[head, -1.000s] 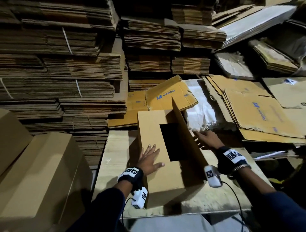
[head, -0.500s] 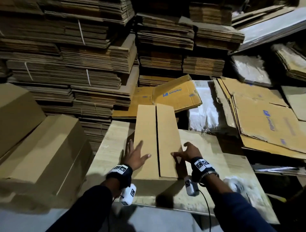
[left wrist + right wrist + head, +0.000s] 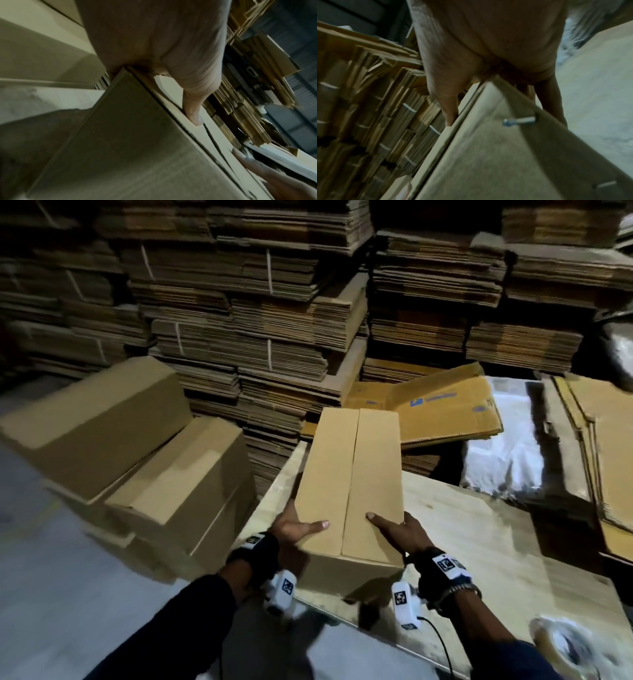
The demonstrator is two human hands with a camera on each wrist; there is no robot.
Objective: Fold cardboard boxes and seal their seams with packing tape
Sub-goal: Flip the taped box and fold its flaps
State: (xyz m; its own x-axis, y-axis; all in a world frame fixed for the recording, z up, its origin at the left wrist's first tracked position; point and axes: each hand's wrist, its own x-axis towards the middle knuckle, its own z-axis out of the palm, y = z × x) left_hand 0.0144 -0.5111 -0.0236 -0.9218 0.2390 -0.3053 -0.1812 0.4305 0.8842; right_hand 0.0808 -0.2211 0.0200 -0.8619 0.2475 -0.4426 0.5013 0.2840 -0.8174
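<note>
head: cardboard box (image 3: 349, 491) over near edge of wooden table (image 3: 479, 542), flaps shut, seam untaped; left hand (image 3: 294, 529) and right hand (image 3: 400, 532) grasp its near corners, thumbs on top. Tape roll (image 3: 565, 645) at right (blurred). Folded boxes (image 3: 137, 460) to the left.
left wrist: thumb (image 3: 193, 108) pressed on top flap.
right wrist: fingers (image 3: 551, 102) curled along box side.

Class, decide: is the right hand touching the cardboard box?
Touching. The head view shows the right hand gripping the cardboard box, thumb on its top flap.
</note>
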